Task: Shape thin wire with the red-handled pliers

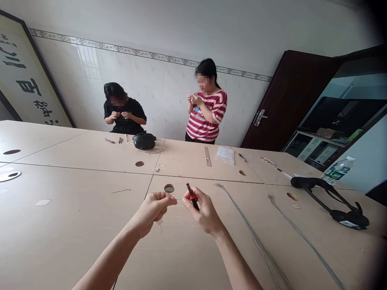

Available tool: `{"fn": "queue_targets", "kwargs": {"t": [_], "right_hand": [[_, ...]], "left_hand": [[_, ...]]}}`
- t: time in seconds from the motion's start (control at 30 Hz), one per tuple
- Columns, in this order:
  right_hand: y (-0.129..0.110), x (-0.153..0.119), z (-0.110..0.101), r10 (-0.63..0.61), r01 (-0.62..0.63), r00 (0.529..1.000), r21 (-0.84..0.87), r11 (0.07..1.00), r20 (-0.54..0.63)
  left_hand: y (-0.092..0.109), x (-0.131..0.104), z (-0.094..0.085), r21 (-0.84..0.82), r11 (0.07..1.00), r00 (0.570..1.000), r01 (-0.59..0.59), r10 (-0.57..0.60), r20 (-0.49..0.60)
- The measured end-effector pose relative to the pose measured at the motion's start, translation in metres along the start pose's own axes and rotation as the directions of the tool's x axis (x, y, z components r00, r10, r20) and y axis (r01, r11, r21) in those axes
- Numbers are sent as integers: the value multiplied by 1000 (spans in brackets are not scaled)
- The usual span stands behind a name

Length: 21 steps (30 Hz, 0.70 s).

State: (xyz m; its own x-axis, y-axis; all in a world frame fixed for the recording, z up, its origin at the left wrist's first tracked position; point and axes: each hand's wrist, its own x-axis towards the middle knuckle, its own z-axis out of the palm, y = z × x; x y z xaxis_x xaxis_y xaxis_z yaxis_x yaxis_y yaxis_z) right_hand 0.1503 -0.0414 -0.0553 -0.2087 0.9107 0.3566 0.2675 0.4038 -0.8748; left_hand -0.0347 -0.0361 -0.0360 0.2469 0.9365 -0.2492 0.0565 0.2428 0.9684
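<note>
Over the table, my left hand (154, 207) is closed, thumb and forefinger pinching a thin thread-like strand whose short end points toward the other hand. Fine loose ends (160, 225) hang below this hand. My right hand (203, 209) is wrapped around a small red-and-black hand tool (192, 196) with a narrow dark tip pointing up and away; its exact kind is unclear. The right fingertips are close to the strand, but whether they touch it cannot be made out. Right of my hands lies a bundle of thin grey cords (242, 215) with gold-coloured ends.
A second cord bundle (298, 229) lies farther right, near a black headset-like strap (326, 197) and a plastic bottle (338, 170). A ruler (207, 156), a clear plastic packet (225, 155) and a black device (144, 140) lie across the table. Two people (123, 108) work opposite.
</note>
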Motion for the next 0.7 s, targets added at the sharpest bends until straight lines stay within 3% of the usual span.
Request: {"fn": "queue_targets", "kwargs": {"t": [0.27,0.57,0.7], "right_hand": [[-3,1,2,27,-25,996,-20,999,79],[0,-1,5,-19,28,993,-75,997,113],[2,0,4,-42,51,997,-130,990,71]], "left_hand": [[0,0,-3,-18,999,998,29,-28,61],[-3,3,-5,-23,1000,995,10,-7,103],[-3,3,-4,-11,997,996,-83,83,23]]}}
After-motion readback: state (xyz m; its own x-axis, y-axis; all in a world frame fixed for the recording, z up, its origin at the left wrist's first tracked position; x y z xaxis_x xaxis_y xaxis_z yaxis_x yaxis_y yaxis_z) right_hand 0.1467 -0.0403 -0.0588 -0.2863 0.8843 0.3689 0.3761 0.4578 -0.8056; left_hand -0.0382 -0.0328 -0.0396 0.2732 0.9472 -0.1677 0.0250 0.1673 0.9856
